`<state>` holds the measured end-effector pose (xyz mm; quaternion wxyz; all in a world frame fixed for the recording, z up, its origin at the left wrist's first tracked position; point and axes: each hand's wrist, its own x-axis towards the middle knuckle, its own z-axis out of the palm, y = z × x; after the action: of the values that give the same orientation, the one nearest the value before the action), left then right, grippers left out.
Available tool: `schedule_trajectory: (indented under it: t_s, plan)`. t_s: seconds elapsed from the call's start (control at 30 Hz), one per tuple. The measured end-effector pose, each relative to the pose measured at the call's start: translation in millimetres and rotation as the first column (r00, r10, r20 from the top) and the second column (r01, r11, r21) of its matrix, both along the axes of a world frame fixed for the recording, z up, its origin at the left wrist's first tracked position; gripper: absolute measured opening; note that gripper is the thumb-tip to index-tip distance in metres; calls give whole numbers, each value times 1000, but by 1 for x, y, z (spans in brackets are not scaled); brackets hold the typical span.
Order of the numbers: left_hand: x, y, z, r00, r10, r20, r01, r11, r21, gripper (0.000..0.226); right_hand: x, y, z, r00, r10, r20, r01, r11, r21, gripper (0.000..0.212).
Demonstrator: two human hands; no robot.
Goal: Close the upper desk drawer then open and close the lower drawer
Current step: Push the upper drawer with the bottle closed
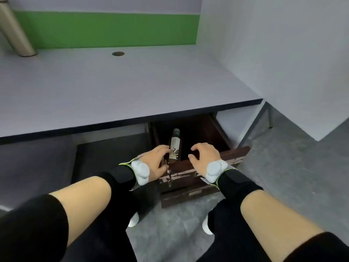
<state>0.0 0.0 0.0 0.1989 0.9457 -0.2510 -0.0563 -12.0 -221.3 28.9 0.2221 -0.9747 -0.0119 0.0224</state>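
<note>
The upper drawer (pixel 236 155) of a dark brown wooden unit stands pulled out from under the desk, its worn front facing me. Inside it lies a bottle (pixel 175 145) with a dark cap and a pale label. My left hand (pixel 156 164) rests on the drawer's left front corner, fingers curled over the edge beside the bottle. On the front rim right of the bottle sits my right hand (pixel 204 157), fingers bent over it. Below is the lower drawer (pixel 181 197), shut, with a flat metal handle (pixel 195 192).
The grey desk top (pixel 113 91) with a dark front edge overhangs the drawers and has a cable hole (pixel 118 53). A metal post (pixel 17 33) stands at its back left. White partition wall (pixel 283 53) to the right, grey floor (pixel 283 176) below, a dark panel (pixel 109 154) left of the drawers.
</note>
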Motion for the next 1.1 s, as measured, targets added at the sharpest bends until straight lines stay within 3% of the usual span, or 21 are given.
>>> schedule_trajectory:
  t_s: [0.17, 0.27, 0.33, 0.4, 0.57, 0.7, 0.8, 0.9, 1.0, 1.1]
  plan:
    - [-2, -5, -30, 955, 202, -217, -240, 957, -161, 43, 3, 6, -46, 998, 8, -67, -13, 997, -71, 39]
    - [-2, -9, -41, 888, 315, -334, -419, 854, -308, 17, 7, 6, -68, 998, 57, 0, -56, 984, -168, 38]
    - [3, -9, -47, 835, 374, -404, -518, 780, -350, 13, 10, 5, -79, 996, 79, 42, -69, 977, -203, 38]
    - [11, -6, -53, 806, 376, -457, -546, 770, -330, 11, 12, 3, -88, 992, 90, 92, -67, 971, -231, 39]
    - [19, 7, -69, 621, 326, -713, -689, 661, -297, 18, 10, 0, -104, 965, 106, 238, -43, 966, -255, 36]
    - [8, 8, -82, 529, 338, -778, -771, 574, -275, 53, 9, 0, -108, 953, 120, 277, -56, 972, -226, 32]
    - [9, 1, -83, 554, 356, -753, -758, 589, -279, 63, 10, 0, -108, 955, 115, 275, -63, 980, -189, 33]
    - [8, -2, -82, 574, 380, -726, -750, 599, -280, 53, 9, 1, -107, 954, 95, 285, -63, 991, -118, 34]
    - [6, -2, -86, 593, 384, -708, -738, 611, -286, 52, 7, 0, -105, 942, 32, 334, -43, 999, 25, 30]
    - [3, -3, -89, 625, 419, -659, -727, 621, -294, 65, 2, -4, -104, 911, -103, 399, 38, 985, 169, 21]
